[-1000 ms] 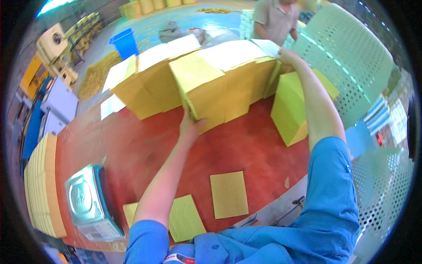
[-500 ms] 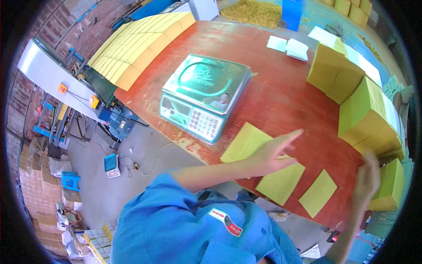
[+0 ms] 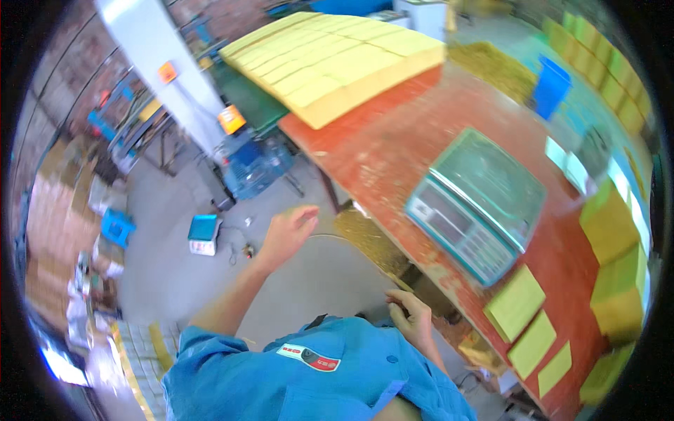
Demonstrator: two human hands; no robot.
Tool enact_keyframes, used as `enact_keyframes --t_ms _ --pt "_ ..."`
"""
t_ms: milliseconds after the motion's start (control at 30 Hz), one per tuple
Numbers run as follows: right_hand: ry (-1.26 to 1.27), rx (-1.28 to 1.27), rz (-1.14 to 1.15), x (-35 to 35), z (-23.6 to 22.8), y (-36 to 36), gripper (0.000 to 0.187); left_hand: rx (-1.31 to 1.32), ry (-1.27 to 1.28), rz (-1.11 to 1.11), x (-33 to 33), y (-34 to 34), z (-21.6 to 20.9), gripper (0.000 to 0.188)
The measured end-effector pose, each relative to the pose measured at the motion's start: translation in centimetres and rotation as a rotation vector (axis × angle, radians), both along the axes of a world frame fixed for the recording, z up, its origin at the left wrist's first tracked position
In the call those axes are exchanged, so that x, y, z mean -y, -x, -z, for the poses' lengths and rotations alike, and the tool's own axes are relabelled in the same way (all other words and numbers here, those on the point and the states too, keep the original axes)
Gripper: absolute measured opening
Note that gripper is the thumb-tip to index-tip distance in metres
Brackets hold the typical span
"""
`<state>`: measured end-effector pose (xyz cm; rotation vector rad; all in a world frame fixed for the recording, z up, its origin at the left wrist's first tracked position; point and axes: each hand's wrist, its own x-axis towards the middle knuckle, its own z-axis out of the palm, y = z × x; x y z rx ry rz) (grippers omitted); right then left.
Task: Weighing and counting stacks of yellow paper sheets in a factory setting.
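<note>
My left hand (image 3: pixel 289 231) is held out over the grey floor, left of the table, fingers loosely bent and nothing visible in it. Close to my body, my right hand (image 3: pixel 412 319) hangs beside the table's near edge, its fingers curled with a gap to the thumb, also without any object. The red table (image 3: pixel 365 168) carries a green-and-silver digital scale (image 3: pixel 477 203). Three yellow paper stacks lie in a row in front of that scale: a larger stack (image 3: pixel 516 303), a middle stack (image 3: pixel 533 345) and a smaller stack (image 3: pixel 554 370). Neither hand touches them.
Rows of yellow paper blocks (image 3: pixel 337 52) cover the table's far left end. More yellow bundles (image 3: pixel 616 288) stand along its right side. A blue bin (image 3: pixel 552 88) is beyond it. On the floor are a small scale (image 3: pixel 203 235), a cable and a blue stool (image 3: pixel 116 228).
My view has swung left, so the table and scale sit farther right. Both hands have moved away from over the table and the paper stacks, toward my body and the floor side.
</note>
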<state>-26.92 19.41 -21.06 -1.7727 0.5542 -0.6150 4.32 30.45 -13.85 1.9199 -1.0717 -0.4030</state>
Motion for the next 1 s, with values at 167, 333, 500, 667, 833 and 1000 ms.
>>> enact_keyframes --t_ms 167,333,500,667,833,1000 --pt "-0.095 -0.06 -0.137 2.7 2.2 -7.3 0.023 0.433 -0.1 -0.047 3.3 -14.0 0.5 0.05" --pt "-0.214 -0.12 -0.293 7.4 3.2 -15.7 0.024 0.681 -0.112 -0.064 12.6 -25.4 0.4 0.064" --pt "-0.137 -0.099 -0.312 10.0 1.0 -24.3 0.027 0.755 -0.12 -0.055 21.1 -34.5 0.7 0.069" --pt "-0.189 -0.127 -0.415 10.8 0.9 -28.9 0.028 0.914 -0.323 0.105 26.2 -36.4 1.2 0.078" --pt "-0.599 -0.153 -0.382 8.3 8.0 -31.6 0.04 0.918 -0.17 0.332 27.0 -38.8 5.8 0.082" --pt "-1.117 -0.067 -0.225 4.9 11.2 -37.6 0.072 0.853 -0.249 0.659 19.9 -34.8 1.5 0.073"
